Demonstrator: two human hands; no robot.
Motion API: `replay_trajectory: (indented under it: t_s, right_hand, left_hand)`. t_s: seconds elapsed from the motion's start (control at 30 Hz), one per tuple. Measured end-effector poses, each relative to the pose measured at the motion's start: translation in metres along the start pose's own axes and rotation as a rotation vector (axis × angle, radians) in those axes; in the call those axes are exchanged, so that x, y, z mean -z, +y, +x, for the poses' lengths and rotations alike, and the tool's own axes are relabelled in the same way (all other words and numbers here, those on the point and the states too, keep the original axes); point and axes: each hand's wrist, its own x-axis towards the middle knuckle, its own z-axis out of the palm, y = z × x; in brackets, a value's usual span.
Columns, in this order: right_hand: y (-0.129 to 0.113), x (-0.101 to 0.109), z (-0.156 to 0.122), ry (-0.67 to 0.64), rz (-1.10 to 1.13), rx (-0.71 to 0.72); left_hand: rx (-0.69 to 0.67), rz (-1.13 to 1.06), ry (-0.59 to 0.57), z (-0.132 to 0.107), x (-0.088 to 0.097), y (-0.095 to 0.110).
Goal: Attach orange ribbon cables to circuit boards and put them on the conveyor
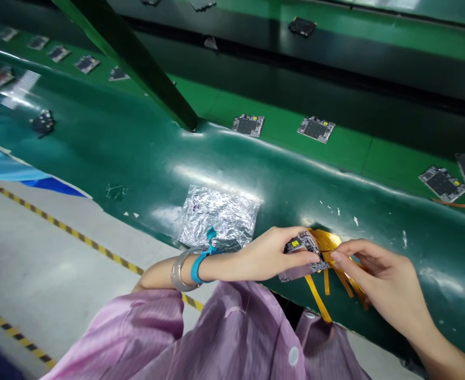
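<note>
My left hand (pixel 269 254) is closed around a small grey circuit-board module (pixel 301 248) with a yellow sticker, held just above the near edge of the green conveyor belt (pixel 137 153). My right hand (pixel 378 277) pinches the orange flex strips (pixel 327 264) that hang from the module, fingers pressed together at its right side. A blue wrist strap (pixel 200 258) and a grey bangle (pixel 179 269) sit on my left wrist.
A crinkled silver foil bag (pixel 220 214) lies on the belt left of my hands. Several similar modules (pixel 248 125) lie spaced along the far belt lane. A dark green beam (pixel 137 58) crosses overhead. Grey floor with yellow-black tape (pixel 77 235) is at the left.
</note>
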Motion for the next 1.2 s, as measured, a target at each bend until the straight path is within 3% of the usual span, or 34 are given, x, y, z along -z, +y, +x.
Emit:
replay_trajectory:
  t_s: [0.27, 0.53, 0.77, 1.03, 1.2]
  right_hand:
    - [0.009, 0.0, 0.0, -0.015, 0.019, -0.018]
    - [-0.001, 0.004, 0.007, -0.144, -0.059, 0.011]
    - [0.002, 0.003, 0.006, -0.18, -0.048, -0.013]
    - [0.007, 0.007, 0.007, -0.177, -0.058, -0.015]
    - [0.016, 0.004, 0.013, -0.264, -0.031, -0.019]
  left_hand:
    - [0.023, -0.025, -0.018, 0.0, 0.0, 0.0]
    - [-0.002, -0.019, -0.06, 0.003, -0.001, -0.006]
    - [-0.023, -0.061, -0.062, 0.007, -0.002, -0.009]
    - [0.037, -0.23, -0.031, 0.017, -0.008, -0.014]
    - [-0.012, -0.104, 0.002, 0.027, -0.01, -0.017]
